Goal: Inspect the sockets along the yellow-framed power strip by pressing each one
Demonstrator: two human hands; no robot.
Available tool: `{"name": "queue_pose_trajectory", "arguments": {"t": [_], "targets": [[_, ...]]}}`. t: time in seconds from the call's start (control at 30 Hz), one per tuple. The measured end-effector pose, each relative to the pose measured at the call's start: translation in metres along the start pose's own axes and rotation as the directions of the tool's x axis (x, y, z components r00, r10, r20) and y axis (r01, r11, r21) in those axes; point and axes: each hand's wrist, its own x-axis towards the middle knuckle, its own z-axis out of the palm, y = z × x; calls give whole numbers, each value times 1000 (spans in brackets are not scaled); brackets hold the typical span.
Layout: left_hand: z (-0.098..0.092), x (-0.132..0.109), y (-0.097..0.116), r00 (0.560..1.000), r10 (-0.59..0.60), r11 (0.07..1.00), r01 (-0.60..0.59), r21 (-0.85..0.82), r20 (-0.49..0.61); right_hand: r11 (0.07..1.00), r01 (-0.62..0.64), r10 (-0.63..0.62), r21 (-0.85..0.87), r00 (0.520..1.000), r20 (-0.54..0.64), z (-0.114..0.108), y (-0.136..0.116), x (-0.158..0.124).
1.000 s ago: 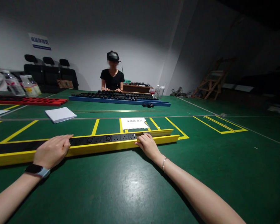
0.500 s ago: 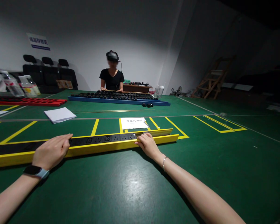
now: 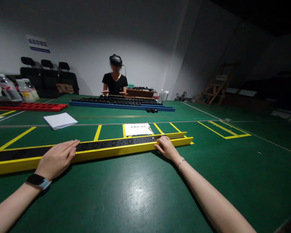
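Note:
A long yellow channel [image 3: 126, 149] runs across the table in front of me. Black socket modules [image 3: 104, 144] sit in a row inside it, making a power strip. My left hand [image 3: 57, 158] lies over this strip, fingers together across its top and thumb against the near wall. Toward the channel's right end, my right hand [image 3: 167, 147] is closed over the strip, with curled fingers at the last socket and the thumb on the near side. Beyond that hand the channel continues a short way. The fingertips of both hands are partly hidden.
A labelled paper [image 3: 138, 129] lies behind the channel, among yellow tape lines. Farther back are a folded white sheet [image 3: 60, 121], red rails [image 3: 43, 106], bottles [image 3: 26, 90] and blue rails [image 3: 121, 106] with black parts. A person [image 3: 114, 81] sits across the table.
The yellow channel has shifted right, and the socket row has slid farther right inside it. My right hand has moved right with them. The person opposite has raised their hands slightly.

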Motion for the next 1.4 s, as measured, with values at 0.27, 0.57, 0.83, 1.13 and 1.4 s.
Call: {"name": "queue_pose_trajectory", "arguments": {"t": [0.27, 0.57, 0.83, 1.13, 1.4], "targets": [[0, 1, 0, 1000, -9, 1000, 9, 7, 14, 994, -71, 83, 86, 985, -150, 13, -46, 10], [0, 2, 1, 999, -17, 1000, 17, 17, 28, 996, -26, 39, 83, 987, -153, 15, -49, 13], [-2, 3, 2, 1000, 3, 998, -4, 55, 20, 993, -42, 63, 111, 980, -189, 16, -47, 14], [-4, 5, 4, 1000, 20, 998, -20, 54, 0, 994, -53, 70, 94, 980, -185, 15, -46, 12], [-6, 6, 6, 1000, 10, 999, -10, 50, 1, 996, -31, 46, 87, 983, -177, 16, -44, 11]]}}
